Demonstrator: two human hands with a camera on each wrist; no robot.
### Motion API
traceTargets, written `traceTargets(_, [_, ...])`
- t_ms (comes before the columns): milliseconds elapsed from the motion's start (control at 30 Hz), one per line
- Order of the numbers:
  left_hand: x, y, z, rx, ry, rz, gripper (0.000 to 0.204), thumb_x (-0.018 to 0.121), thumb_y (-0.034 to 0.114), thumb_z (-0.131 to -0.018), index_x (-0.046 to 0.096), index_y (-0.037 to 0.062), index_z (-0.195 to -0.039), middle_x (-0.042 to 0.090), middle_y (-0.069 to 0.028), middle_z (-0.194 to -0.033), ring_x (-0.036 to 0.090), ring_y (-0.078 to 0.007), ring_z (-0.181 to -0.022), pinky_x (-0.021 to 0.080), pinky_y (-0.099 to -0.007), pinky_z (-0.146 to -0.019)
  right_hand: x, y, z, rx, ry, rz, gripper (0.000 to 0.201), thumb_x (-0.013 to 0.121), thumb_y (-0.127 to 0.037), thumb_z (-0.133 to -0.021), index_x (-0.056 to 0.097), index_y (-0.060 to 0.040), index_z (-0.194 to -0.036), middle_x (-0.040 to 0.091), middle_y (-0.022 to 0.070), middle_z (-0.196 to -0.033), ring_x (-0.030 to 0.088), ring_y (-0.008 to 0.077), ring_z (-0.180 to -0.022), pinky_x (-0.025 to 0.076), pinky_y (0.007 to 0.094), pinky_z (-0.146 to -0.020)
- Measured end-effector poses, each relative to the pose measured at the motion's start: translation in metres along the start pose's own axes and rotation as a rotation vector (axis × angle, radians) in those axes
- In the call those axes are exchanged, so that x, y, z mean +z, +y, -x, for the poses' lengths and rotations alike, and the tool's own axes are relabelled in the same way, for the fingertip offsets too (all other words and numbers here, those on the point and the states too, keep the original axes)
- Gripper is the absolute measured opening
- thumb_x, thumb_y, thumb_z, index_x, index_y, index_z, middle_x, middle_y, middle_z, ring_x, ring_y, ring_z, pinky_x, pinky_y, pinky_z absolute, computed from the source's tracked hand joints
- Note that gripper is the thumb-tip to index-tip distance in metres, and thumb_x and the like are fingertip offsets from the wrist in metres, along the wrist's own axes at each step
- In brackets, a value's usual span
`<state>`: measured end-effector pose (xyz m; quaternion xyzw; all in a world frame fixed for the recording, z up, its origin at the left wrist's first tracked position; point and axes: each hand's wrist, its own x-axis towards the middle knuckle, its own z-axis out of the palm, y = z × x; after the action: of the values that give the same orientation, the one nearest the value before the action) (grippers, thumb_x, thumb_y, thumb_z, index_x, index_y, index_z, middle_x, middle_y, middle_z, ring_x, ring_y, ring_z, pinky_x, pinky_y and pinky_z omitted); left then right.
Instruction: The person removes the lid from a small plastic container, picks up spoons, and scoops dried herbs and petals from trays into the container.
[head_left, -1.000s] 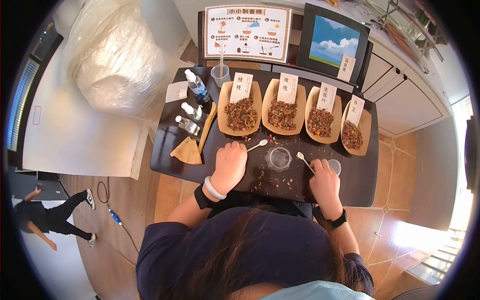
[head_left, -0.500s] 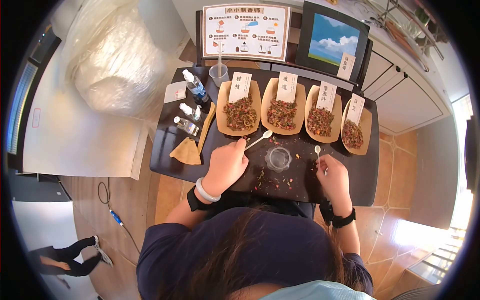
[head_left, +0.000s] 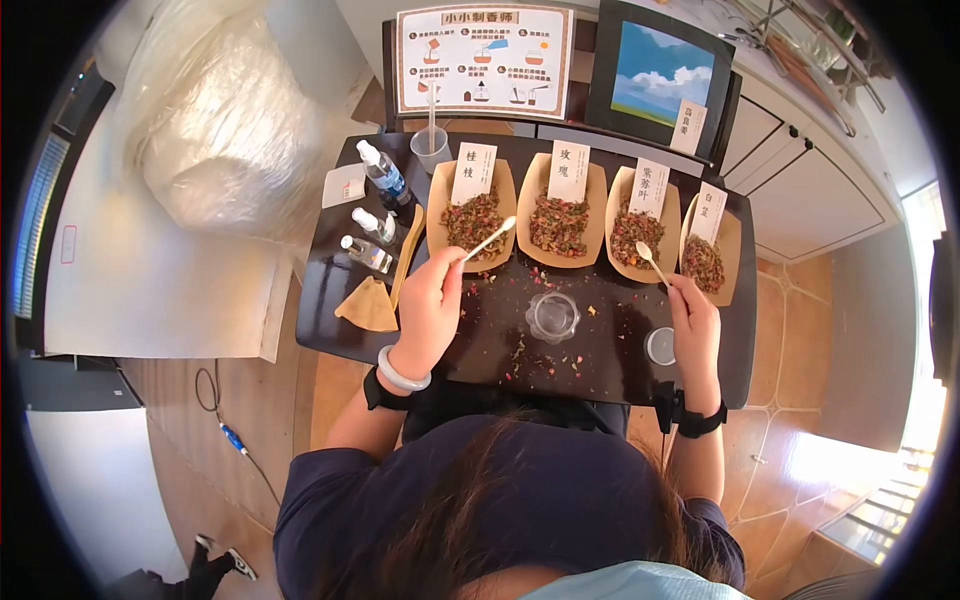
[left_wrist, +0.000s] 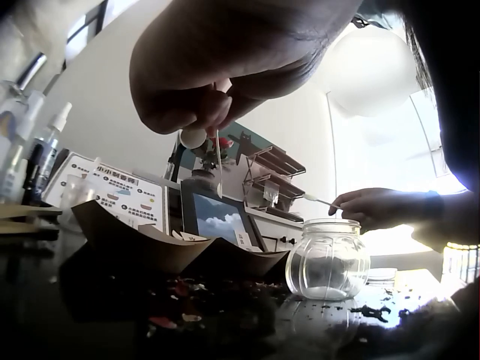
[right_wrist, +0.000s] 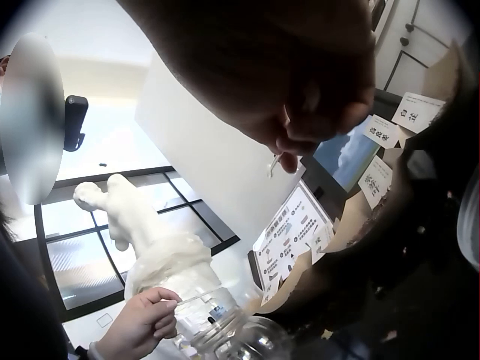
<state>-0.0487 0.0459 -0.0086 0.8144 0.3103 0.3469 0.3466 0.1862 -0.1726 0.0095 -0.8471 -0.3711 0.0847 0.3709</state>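
My left hand [head_left: 428, 310] pinches the handle of a small white spoon [head_left: 489, 240], whose bowl overlaps the leftmost paper tray [head_left: 505, 225] of dried herbs in the head view. Farther right, my right hand [head_left: 695, 325] pinches another white spoon [head_left: 655, 263]; its bowl lies over the herbs of the third paper tray [head_left: 620, 190]. Between the hands a clear glass jar [head_left: 553, 317] stands on the table, and the left wrist view shows the jar [left_wrist: 328, 259] uncovered, with a little pale material at its bottom. A round clear lid [head_left: 661, 346] lies beside my right hand.
Spray bottles [head_left: 383, 172], a plastic cup [head_left: 431, 148], a wooden stick [head_left: 411, 255] and a tan folded piece [head_left: 368, 305] occupy the table's left side. Herb crumbs [head_left: 518, 355] are scattered near the jar. An instruction sheet [head_left: 482, 62] and a framed picture [head_left: 660, 80] stand behind.
Both hands have moved forward with their spoons, the left to the leftmost tray, the right up to the third. The jar has stayed in place. A person at the lower left has walked mostly out of view.
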Motion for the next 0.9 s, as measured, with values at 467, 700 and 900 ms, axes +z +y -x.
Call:
traceTargets(467, [-0.004,-0.012,0.001,-0.046,0.009,-0.162,0.015,0.055,-0.002,-0.085,0.052,0.0053,-0.099,0.057,-0.0167,-0.068,0.057,-0.0371,-0.062,0.042,-0.0414,-0.054,0.004,0.021,-0.011,0.126,0.136,-0.079,0.012,0.059,-0.006,-0.086,0.062,-0.0048,-0.098,0.066,0.0042,-0.072,0.063,0.0135,-0.064,0.046,0.0257,-0.06])
traceTargets(700, [-0.009,-0.006,0.002,0.057,-0.08,-0.253,0.015,0.058,-0.001,-0.083,0.053,0.0051,-0.096,0.057,-0.0171,-0.069,0.058,-0.0367,-0.063,0.042,-0.0419,-0.054,0.012,0.023,-0.012,-0.06,0.11,0.024,0.014,0.061,-0.01,-0.086,0.064,-0.0064,-0.099,0.066,0.0071,-0.072,0.066,0.0209,-0.066,0.048,0.0296,-0.06])
traceTargets(900, [-0.006,-0.016,-0.003,0.096,-0.107,-0.384,0.016,0.058,-0.001,-0.081,0.054,0.0038,-0.097,0.06,-0.0162,-0.073,0.06,-0.0358,-0.067,0.044,-0.0426,-0.057,0.015,0.023,-0.014,-0.009,0.021,0.167,0.014,0.061,-0.014,-0.087,0.065,-0.0093,-0.099,0.067,0.0084,-0.078,0.065,0.0241,-0.067,0.048,0.0328,-0.06])
